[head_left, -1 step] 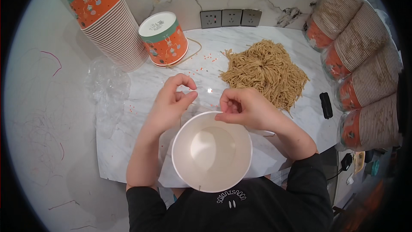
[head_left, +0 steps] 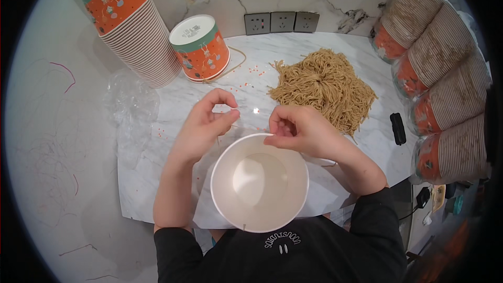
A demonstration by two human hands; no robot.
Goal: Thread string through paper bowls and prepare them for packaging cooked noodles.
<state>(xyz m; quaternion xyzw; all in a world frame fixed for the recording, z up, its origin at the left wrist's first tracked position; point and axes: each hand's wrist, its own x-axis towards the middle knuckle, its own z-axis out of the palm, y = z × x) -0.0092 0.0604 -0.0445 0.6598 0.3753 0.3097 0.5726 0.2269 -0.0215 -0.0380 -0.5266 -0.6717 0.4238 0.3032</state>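
Observation:
A white-lined paper bucket (head_left: 259,188) leans against my front at the near edge of the table, its mouth tilted up toward me. At its far rim my right hand (head_left: 298,131) is closed, with the thumb over the edge and the other fingers curled beside it. To the left, apart from the rim, my left hand (head_left: 207,126) has thumb and forefinger pinched together; what they hold, if anything, is too small to make out. Thin tan cord shows below the left fingers and beside the right wrist. A small cord end (head_left: 244,227) pokes through the near rim.
A pile of tan cords (head_left: 322,89) lies beyond my right hand. Farther left stand an upside-down orange bucket (head_left: 201,55) with a cord handle and a tall bucket stack (head_left: 139,42). Wrapped stacks (head_left: 445,57) line the right, near a black object (head_left: 398,129). Clear plastic (head_left: 131,99) lies left.
The bucket has risen slightly away from me. Both hands have shifted only a little, the left fingertips marginally leftward.

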